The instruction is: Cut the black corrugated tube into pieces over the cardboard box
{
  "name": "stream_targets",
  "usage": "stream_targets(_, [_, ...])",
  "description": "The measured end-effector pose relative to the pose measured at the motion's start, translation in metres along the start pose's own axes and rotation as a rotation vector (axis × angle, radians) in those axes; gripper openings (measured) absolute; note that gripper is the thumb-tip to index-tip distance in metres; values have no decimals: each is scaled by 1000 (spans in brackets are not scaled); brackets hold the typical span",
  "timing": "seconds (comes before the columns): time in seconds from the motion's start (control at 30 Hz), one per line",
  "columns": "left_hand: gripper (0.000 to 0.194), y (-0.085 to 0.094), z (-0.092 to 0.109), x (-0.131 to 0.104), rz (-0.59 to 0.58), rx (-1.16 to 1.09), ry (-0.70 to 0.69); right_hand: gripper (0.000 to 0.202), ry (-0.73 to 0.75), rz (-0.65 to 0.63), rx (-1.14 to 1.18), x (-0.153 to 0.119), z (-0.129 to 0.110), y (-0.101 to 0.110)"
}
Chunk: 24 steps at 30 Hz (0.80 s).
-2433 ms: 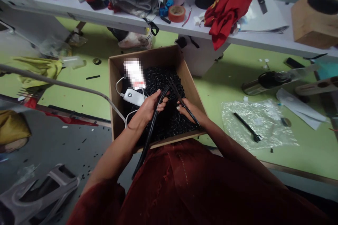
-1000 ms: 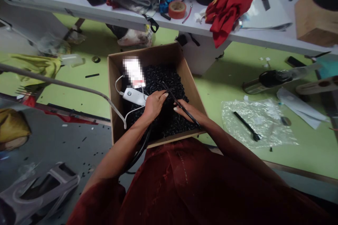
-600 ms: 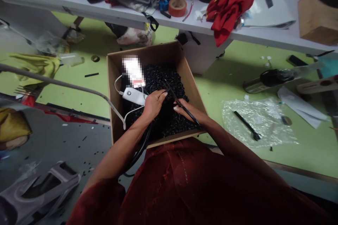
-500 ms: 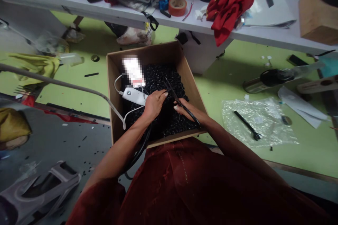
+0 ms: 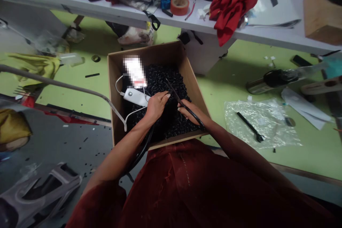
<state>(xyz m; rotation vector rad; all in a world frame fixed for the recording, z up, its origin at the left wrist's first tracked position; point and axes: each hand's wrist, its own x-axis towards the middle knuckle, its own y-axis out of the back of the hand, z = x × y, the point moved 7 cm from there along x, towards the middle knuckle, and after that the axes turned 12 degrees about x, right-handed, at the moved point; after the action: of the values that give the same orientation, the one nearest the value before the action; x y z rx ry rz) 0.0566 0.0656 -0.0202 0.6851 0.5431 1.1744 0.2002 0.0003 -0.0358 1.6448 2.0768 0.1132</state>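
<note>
My left hand (image 5: 157, 105) is closed, thumb and fingers pinching the end of a black ribbed tube (image 5: 145, 148) above the box. The tube runs back under my left forearm and down over the box's near edge. My right hand (image 5: 191, 114) is wrapped round the handles of long dark scissors (image 5: 176, 96). Their blades point away and to the left, close by my left fingertips. Below both hands, a cardboard box (image 5: 196, 83) holds a heap of small black pieces (image 5: 164, 73). Whether the blades touch the tube cannot be made out.
Inside the box lie a blurred-out phone (image 5: 135, 73) and a white power bank (image 5: 136, 96) with cables. A clear plastic sheet (image 5: 232, 135) is at right, near a bottle (image 5: 259, 83). Beyond stands a white bench (image 5: 197, 21) bearing tape rolls and red cloth.
My right fingers have shifted slightly right and down, the scissor handles a little further apart. My left hand stays in place.
</note>
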Motion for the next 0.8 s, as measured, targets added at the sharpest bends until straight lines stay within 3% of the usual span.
stream_targets(0.4, [29,-5,-8,0,-19,-56,85,16,2,32,-222,1,-1,3])
stream_targets(0.8, [29,-12,-21,3,-60,-179,129,15,26,61,-292,2,3,4])
